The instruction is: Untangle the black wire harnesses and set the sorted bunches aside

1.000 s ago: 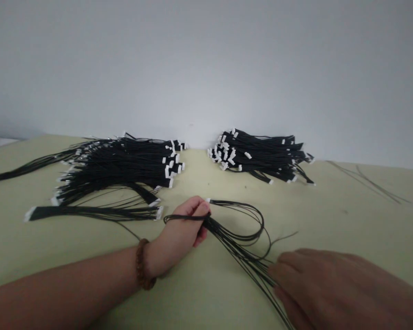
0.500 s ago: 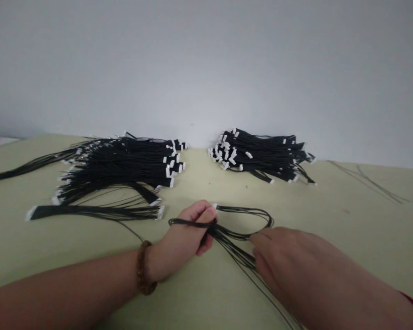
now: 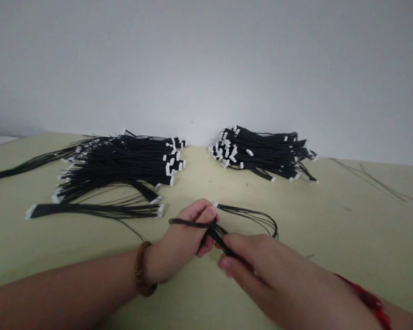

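My left hand [image 3: 187, 230] is closed around a small bundle of thin black wires [image 3: 249, 213], with one end looped over the fingers. A white connector [image 3: 215, 205] tips the wires just past my left fingertips, and they curve round to the right in a loop. My right hand [image 3: 251, 262] pinches the same bundle close to my left hand. Its fingers hide the lower part of the wires. A wooden bead bracelet [image 3: 141, 270] circles my left wrist, and a red string [image 3: 365, 297] lies on my right forearm.
Two large heaps of black wires with white connectors lie on the pale green table [image 3: 351, 215], one at back left [image 3: 124, 165] and one at back right [image 3: 261, 153]. A flat wire bundle [image 3: 89, 211] lies in front of the left heap. A white wall [image 3: 206, 68] rises behind.
My right hand has moved left and up to my left hand and closed on the wires. The wire loop has drawn smaller, and the loose strands below no longer trail toward the lower right.
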A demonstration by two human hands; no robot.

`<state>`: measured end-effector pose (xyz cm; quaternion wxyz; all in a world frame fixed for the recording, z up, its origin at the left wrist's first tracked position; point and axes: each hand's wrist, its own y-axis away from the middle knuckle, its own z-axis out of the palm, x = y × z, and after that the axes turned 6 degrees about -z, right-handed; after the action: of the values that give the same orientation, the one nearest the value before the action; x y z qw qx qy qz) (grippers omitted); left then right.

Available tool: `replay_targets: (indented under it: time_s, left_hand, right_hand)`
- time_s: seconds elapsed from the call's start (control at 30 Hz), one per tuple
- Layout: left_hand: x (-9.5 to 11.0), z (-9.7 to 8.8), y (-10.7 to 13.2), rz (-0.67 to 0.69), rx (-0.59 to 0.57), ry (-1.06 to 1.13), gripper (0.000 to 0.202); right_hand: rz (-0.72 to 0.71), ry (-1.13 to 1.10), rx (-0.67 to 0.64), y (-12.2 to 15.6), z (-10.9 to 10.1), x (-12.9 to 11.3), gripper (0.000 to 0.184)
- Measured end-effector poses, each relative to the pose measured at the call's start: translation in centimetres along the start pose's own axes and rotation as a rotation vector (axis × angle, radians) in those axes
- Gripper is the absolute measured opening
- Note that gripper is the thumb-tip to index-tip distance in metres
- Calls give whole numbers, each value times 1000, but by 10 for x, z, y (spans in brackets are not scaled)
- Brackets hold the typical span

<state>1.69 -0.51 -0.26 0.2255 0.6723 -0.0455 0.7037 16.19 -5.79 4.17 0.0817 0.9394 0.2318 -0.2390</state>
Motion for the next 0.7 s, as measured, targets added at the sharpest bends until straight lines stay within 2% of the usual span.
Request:
replay_targets:
  time_s: [0.1,0.2,0.27,0.3,0.37,0.43,0.57,0.7]
  left_hand:
    - [1,0,-2,4,99,-93,29]
    - [1,-1,-3,31,87,-141,28]
    - [1,-1,-3,32,68,-126,28]
    - [1,-1,-2,24,56,-114,28]
    - [2,-1,-2,8,29,-92,28]
    - [2,0,-1,1,7,-87,28]
    - [1,-1,-1,29,-17,-68,27]
    - [-3,-3,-3,22,-43,-20,28]
  right_hand:
    - [50,-197,-162,2,10,-5,23]
    - [32,-224,-219,8,12,-11,24]
    - [49,-170,-234,12,8,-13,16]
    - [66,-121,-220,13,4,-13,14]
    - [101,-14,-139,12,-4,-10,22]
    - [76,30,-55,7,-11,-4,26]
    - [-39,-83,-41,-10,-11,8,29]
    - [-10,-305,-9,-20,0,14,26]
